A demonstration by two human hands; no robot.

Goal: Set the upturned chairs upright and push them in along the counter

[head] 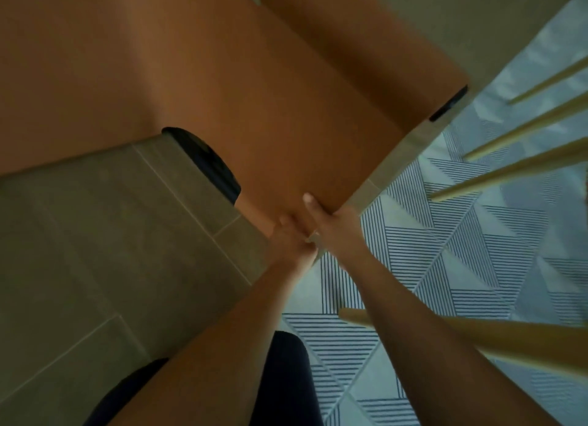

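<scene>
At the orange surface (222, 91) edge, left hand (291, 231) beside right hand (324, 217).

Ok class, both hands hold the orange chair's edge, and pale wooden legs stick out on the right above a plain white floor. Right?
Not quite: in the head view the floor under the wooden legs is patterned with striped triangles, not plain white. The left hand and right hand do hold the orange chair by its edge.

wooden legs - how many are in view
4 legs. Three poke in from the right edge, upper, middle and lower, over the striped floor. The fourth, nearer and thicker, crosses the lower right. More may be out of frame.
</scene>
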